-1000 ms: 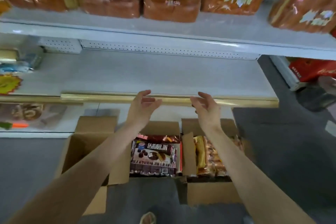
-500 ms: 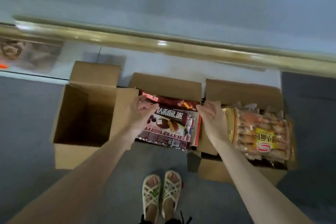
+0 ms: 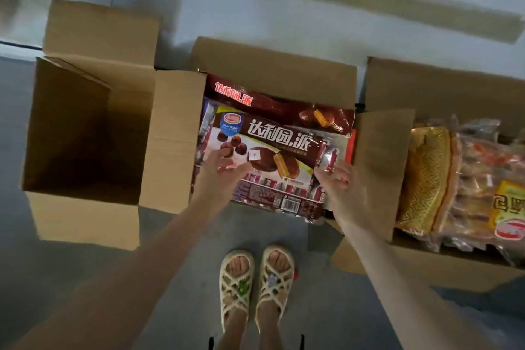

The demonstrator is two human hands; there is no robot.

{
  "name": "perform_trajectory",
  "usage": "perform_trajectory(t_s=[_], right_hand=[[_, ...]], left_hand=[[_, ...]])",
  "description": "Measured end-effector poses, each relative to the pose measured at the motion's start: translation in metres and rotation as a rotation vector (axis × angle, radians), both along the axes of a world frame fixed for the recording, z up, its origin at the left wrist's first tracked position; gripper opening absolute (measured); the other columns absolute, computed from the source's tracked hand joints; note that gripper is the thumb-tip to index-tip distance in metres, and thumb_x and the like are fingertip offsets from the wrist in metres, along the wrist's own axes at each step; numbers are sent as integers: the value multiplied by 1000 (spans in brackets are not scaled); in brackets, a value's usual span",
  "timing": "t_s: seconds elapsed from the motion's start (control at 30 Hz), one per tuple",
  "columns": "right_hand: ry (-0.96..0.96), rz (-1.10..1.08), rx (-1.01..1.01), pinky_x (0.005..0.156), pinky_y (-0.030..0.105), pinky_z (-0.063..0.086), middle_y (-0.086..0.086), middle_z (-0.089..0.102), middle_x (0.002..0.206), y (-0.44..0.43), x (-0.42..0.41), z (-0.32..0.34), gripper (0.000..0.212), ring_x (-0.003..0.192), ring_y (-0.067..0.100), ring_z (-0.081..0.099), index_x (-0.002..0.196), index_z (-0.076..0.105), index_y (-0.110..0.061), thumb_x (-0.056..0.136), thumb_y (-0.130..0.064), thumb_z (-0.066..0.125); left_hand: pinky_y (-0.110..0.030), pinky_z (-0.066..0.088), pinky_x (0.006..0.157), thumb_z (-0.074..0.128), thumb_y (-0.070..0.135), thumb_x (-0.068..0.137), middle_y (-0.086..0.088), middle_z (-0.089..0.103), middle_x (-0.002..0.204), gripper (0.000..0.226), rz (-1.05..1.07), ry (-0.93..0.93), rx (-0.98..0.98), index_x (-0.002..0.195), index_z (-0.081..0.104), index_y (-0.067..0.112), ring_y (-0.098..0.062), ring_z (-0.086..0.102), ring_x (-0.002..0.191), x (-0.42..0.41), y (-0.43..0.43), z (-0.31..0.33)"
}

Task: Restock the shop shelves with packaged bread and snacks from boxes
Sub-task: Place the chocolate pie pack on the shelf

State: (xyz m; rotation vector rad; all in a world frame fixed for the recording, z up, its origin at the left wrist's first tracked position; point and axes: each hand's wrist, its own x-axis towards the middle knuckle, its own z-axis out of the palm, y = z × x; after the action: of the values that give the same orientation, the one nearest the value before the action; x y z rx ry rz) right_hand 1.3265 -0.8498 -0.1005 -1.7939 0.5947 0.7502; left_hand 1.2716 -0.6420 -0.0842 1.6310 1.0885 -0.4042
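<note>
A brown chocolate pie pack [image 3: 272,156] lies on top in the middle cardboard box [image 3: 272,65], over another pack of the same kind [image 3: 284,105]. My left hand [image 3: 218,176] is over the top pack's near left part, fingers loosely bent and touching the wrapper. At the pack's near right edge is my right hand [image 3: 341,187], its fingertips against the wrapper. Neither hand has a firm hold that I can see. Clear bags of bread [image 3: 468,179] fill the right-hand box [image 3: 397,88].
An empty open box [image 3: 85,122] stands on the left, its flap against the middle box. Flaps stand up around all three boxes. The white shelf base [image 3: 255,14] runs along the top. My sandalled feet [image 3: 255,284] are on the grey floor just before the boxes.
My view has dropped from the shelves to the boxes. Both hands have come down from the shelf edge onto the top chocolate pie pack and moved closer to its sides.
</note>
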Motion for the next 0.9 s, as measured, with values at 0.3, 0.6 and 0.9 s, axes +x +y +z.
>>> perform_trajectory(t_s=[0.3,0.6,0.9], right_hand=[[-23,50,44,74,7,51,-16,63,109,-1,-6,-56,70,94,-7,62,136,40,-21,78,-23,79],[54,22,-52,103,34,42,1,50,139,8,-3,-82,110,124,19,51,151,17,-15,67,-35,85],[50,-35,-121,88,33,52,-9,65,107,6,-2,-84,80,97,12,64,124,46,-20,59,-33,91]], left_hand=[[-44,52,94,72,21,85,0,66,106,39,20,-28,32,119,51,18,-20,64,104,-8,6,-48],[-48,53,93,70,25,86,-3,66,115,46,24,-19,69,127,51,13,-18,65,103,-8,8,-61],[-31,50,82,68,25,88,3,65,108,41,-12,-11,115,125,53,14,-11,62,96,-8,10,-63]])
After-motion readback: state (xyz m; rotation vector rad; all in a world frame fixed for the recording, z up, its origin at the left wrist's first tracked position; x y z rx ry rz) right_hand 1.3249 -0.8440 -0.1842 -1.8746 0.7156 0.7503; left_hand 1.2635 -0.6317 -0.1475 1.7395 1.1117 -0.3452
